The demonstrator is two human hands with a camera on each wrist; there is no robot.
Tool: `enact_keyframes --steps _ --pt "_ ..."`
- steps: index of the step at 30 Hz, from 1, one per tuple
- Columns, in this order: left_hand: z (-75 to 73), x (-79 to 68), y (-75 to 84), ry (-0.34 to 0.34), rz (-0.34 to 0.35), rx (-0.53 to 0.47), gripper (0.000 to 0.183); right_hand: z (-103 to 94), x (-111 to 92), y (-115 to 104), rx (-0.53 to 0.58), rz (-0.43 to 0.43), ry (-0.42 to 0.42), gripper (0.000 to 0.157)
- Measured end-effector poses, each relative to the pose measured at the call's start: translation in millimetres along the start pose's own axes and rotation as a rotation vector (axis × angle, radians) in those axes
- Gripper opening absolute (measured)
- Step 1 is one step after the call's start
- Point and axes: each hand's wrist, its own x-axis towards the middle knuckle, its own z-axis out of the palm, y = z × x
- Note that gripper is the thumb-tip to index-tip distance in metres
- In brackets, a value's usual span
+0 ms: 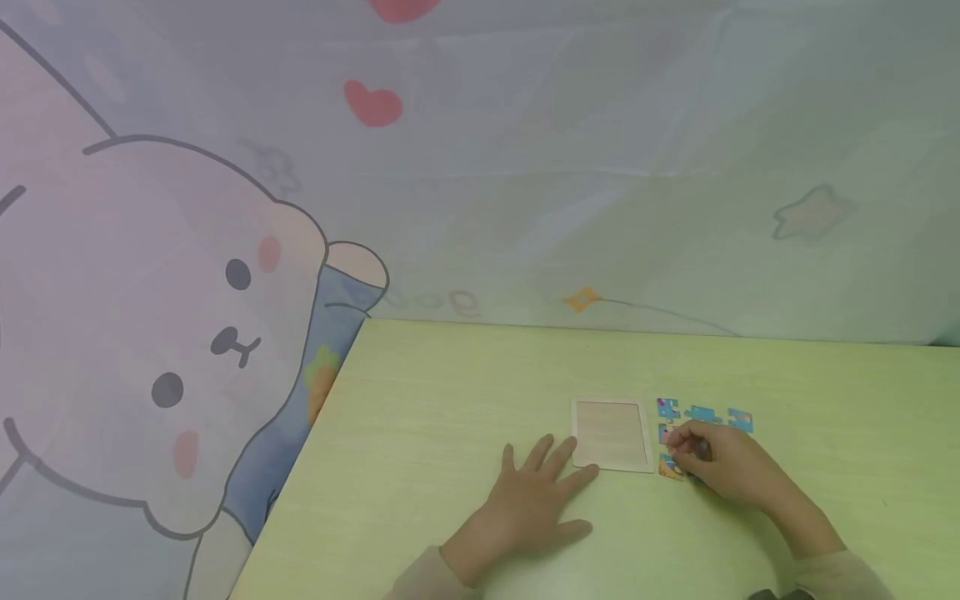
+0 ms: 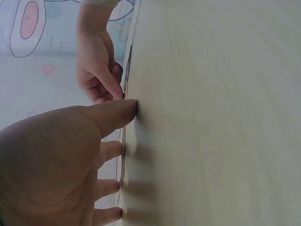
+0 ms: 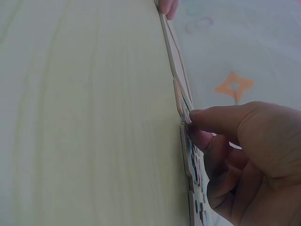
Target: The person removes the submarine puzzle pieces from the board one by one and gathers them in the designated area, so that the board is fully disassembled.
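A square, pale wooden puzzle tray [image 1: 611,433] with a raised rim lies on the table. My left hand [image 1: 528,504] has its fingers spread, with fingertips at the tray's lower left corner; in the left wrist view its thumb [image 2: 117,115] touches the tabletop. To the right of the tray, my right hand [image 1: 723,462] bends over several jigsaw pieces, thumb and index finger pinching a puzzle piece [image 1: 663,434] in the left column. In the right wrist view, that hand [image 3: 254,155] has its other fingers curled. It partly hides the pieces beneath it.
Blue jigsaw pieces [image 1: 702,413] form a loose top row, one corner piece [image 1: 740,419] at its right end. An orange and blue piece [image 1: 670,467] lies at the lower left. Behind the light green table [image 1: 450,375] hangs a printed cloth [image 1: 525,167].
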Motion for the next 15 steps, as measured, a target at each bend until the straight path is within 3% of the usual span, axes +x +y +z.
enact_keyframes --steps 11,15 --pt "1.2 -0.3 0.5 -0.002 0.005 0.006 0.07 -9.8 -4 2 -0.035 -0.007 0.071 0.007" --pt "2.9 0.2 0.2 0.002 0.007 0.019 0.07 -19.2 -7 0 -0.015 0.047 0.07 0.011"
